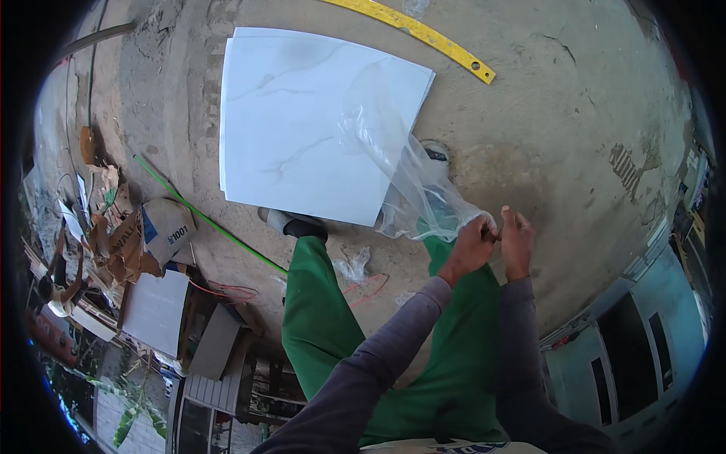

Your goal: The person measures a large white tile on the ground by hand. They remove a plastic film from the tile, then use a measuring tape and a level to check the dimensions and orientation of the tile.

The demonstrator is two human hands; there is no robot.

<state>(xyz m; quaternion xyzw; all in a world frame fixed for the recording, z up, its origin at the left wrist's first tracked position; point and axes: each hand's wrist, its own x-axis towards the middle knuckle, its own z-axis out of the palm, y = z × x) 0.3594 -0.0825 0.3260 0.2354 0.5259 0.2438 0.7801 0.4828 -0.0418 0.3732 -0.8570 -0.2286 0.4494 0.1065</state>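
Plastic film (408, 181), clear, thin and crumpled, showed in the head view as a long loose sheet, bunched narrow at one end and spread wide at the other. Its folds caught pale, milky highlights, and the ground (544, 144) and green trousers (321, 303) showed dimly through it. The wide end lay over the right part of a stack of white panels (295, 113); from there the film draped past the panels' edge, across the right shoe and the lower trouser leg, up to the hands. The left hand (470, 248) had its fingers closed on the gathered end. The right hand (517, 240) was just beside it, fingers bent and tips drawn together; whether they pinched film too, I could not tell. The panels bore faint grey veining, with slightly uneven edges. Beyond them lay a yellow straightedge (423, 34), and a green rod (215, 225) slanted across the ground at left.
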